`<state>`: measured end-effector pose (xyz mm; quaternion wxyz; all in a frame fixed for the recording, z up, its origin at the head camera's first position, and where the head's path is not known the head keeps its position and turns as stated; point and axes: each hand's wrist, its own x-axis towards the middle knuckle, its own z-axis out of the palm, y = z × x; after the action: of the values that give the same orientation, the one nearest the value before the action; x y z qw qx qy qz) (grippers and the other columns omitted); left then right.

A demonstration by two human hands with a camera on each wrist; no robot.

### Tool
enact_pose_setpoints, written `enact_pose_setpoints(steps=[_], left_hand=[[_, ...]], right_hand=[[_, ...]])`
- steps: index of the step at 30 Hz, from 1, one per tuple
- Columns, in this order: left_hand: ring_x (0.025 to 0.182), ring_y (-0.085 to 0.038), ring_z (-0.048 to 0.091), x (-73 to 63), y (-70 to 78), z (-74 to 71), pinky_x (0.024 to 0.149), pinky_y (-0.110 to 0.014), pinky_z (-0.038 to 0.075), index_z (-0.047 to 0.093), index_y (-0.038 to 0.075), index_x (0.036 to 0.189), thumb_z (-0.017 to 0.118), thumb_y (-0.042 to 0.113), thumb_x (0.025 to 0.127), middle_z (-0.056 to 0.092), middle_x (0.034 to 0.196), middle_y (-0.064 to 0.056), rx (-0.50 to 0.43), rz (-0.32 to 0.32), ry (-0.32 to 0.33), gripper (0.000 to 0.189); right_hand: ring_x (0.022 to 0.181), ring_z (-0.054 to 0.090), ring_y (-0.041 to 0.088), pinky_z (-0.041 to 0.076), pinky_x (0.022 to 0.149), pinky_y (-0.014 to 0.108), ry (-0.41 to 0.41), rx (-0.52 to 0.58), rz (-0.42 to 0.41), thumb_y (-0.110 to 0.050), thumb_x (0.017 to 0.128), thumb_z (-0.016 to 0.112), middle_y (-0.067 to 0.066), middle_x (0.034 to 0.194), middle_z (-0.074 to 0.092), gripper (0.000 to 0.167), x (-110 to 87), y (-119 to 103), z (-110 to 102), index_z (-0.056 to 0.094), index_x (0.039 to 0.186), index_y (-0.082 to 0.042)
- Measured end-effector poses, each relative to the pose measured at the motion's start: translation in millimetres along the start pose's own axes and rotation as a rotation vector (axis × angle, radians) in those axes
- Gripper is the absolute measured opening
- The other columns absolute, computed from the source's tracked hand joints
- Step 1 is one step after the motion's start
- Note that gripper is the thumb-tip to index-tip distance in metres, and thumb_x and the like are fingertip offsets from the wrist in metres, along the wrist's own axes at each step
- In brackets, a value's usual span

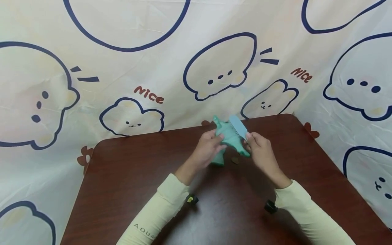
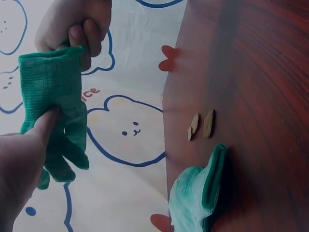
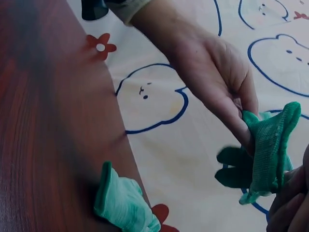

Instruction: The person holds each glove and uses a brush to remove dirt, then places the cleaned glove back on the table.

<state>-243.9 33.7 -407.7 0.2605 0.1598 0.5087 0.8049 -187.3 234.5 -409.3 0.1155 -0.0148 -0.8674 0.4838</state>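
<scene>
In the head view my left hand [image 1: 209, 149] holds a green knitted glove [image 1: 228, 134] above the far part of the table. My right hand [image 1: 260, 147] grips a light blue brush [image 1: 238, 126], its dark bristles facing the glove. In the left wrist view, the thumb of my left hand [image 2: 17, 169] lies on the glove [image 2: 50, 82], while my right hand [image 2: 77, 26] is behind the cuff. That hand hides the brush there. A second green glove [image 2: 190, 198] lies on the table under the hands; it also shows in the right wrist view [image 3: 124, 200].
Two small brown leaf-like flakes [image 2: 201, 125] lie on the dark wooden table [image 1: 137, 190] near the second glove. A pale printed cloth [image 1: 171, 68] hangs behind the table and along its sides. Small black devices [image 1: 271, 206] sit at both cuffs.
</scene>
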Motion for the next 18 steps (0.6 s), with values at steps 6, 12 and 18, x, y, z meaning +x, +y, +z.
enact_pose_setpoints(steps=[6,12,18], left_hand=[[0.147,-0.029,0.042,2.5,-2.3,0.9,0.120,-0.051,0.035,0.034,-0.007,0.154,0.040,0.008,0.110,0.041,0.159,-0.020,-0.025,-0.001,0.021,0.046],[0.137,-0.026,0.049,3.1,2.0,-0.7,0.119,-0.049,0.038,0.038,-0.012,0.149,0.037,0.003,0.109,0.045,0.153,-0.021,-0.047,0.081,0.038,0.042],[0.132,-0.024,0.052,6.2,0.8,2.3,0.119,-0.049,0.039,0.041,-0.009,0.149,0.037,0.006,0.110,0.048,0.151,-0.020,-0.043,0.066,0.011,0.042]], right_hand=[[0.061,0.044,0.016,0.039,0.054,0.029,0.031,0.019,0.031,-0.045,0.110,0.038,0.008,0.075,0.051,0.053,9.0,9,-8,0.062,0.102,0.001],[0.057,0.042,0.008,0.039,0.050,0.026,0.074,0.110,0.068,-0.038,0.112,0.038,-0.002,0.070,0.048,0.045,12.8,16,-21,0.058,0.097,0.000],[0.058,0.041,0.012,0.036,0.050,0.028,-0.004,0.113,0.022,-0.047,0.109,0.041,0.004,0.071,0.048,0.049,0.2,-4,-17,0.059,0.098,-0.003]])
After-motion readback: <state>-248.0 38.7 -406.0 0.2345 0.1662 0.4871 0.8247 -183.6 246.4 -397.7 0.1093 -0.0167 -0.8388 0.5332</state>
